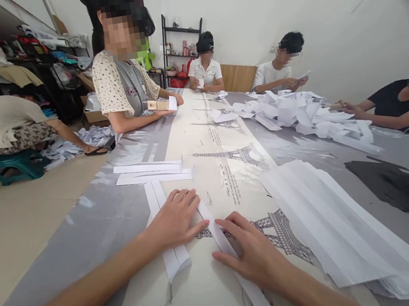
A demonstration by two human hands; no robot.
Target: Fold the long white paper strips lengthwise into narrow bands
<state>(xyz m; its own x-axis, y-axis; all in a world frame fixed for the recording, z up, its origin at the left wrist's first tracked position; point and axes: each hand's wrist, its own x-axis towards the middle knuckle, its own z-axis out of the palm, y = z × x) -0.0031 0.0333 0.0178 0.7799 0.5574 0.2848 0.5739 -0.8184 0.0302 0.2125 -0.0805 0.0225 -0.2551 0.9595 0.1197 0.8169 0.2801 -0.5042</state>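
A narrow folded strip of white paper point(217, 233) lies at a slant on the table in front of me. My left hand point(178, 219) rests flat at the strip's far part, fingers stretched out and thumb reaching toward it. On its right side, my right hand point(253, 249) touches the strip with thumb and fingers apart. Another pair of folded paper strips point(177, 263) lies partly under my left wrist. Beyond them, more folded strips point(149, 171) lie crosswise. A stack of white paper sheets point(327, 221) is to the right of my right hand.
The long table has a printed cover point(200, 298) with Eiffel Tower drawings. A heap of folded white papers point(291, 111) spreads at the far right. Several people sit around the table, one holding a wooden piece point(158, 105). Someone sits on a green stool point(16, 164) at left.
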